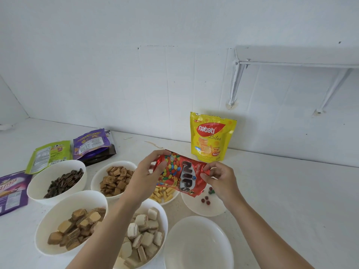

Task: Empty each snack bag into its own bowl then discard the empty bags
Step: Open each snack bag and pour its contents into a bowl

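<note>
I hold a red Nips candy bag (pixel 181 172) sideways above the bowls. My left hand (pixel 145 175) grips its left end and my right hand (pixel 221 180) pinches its right end. Under the right end sits a white bowl (pixel 204 208) holding a few small red and green candies (pixel 206 199). A yellow Nabati Bites bag (pixel 211 136) stands upright against the wall behind. An empty white bowl (pixel 198 247) is at the front right.
Filled bowls: sunflower seeds (pixel 64 181), brown squares (pixel 116 179), yellow sticks (pixel 164 195), brown wafers (pixel 77 224), pale wafers (pixel 141 235). Flat bags lie at left: green (pixel 48 156), purple (pixel 91 142), another purple (pixel 11 191). A white shelf (pixel 295 57) juts from the wall.
</note>
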